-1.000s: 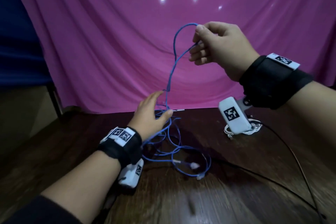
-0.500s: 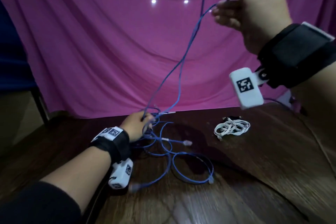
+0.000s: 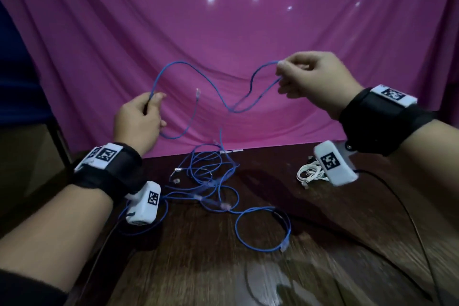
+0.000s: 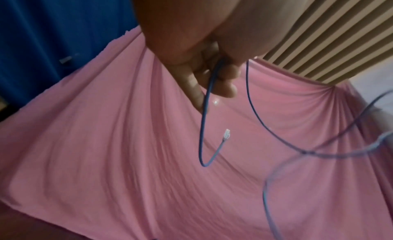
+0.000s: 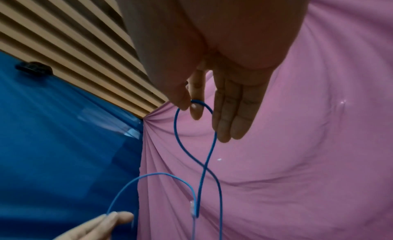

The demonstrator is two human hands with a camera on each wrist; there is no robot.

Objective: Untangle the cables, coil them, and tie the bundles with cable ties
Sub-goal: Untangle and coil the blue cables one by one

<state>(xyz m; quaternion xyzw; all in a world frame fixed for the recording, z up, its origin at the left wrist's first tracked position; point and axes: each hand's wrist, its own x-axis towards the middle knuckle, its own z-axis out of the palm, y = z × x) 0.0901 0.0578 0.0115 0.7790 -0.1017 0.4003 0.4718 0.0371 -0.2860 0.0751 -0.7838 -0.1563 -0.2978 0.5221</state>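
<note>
both hands [image 3: 136,122] [image 3: 313,79] pinching one blue cable [image 3: 198,74] | pile [image 3: 211,181] mid-table still tangled | we've coiled, tied nothing

Dim room light: pinpoint glare dots at twelve o'clock on the draped pink fabric backdrop [image 3: 223,45]; dark glossy wooden surface [image 3: 323,243] smeared by motion blur at six o'clock.
</note>
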